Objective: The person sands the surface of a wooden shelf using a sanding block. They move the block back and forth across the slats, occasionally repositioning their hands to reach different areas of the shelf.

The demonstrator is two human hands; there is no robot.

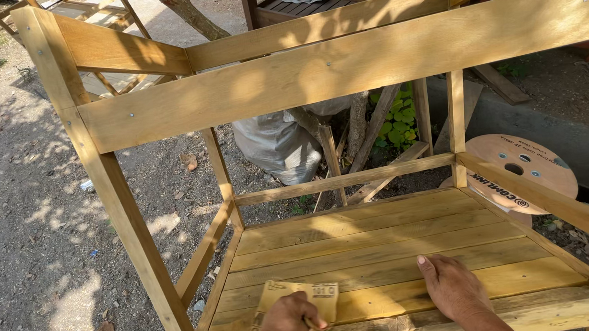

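A yellow-stained wooden frame stands on the ground, with posts, rails and a slatted plank shelf low down. My left hand presses a folded sheet of tan sandpaper against the front planks of the shelf. To its right, my right hand lies flat on the same planks, fingers together, holding nothing. Both hands sit near the front edge of the shelf, about a hand's width apart.
Bare dirt with dry leaves lies to the left. Behind the frame are a grey sack, tree trunks, green leaves and a round wooden cable reel at right. More wooden furniture stands at the back.
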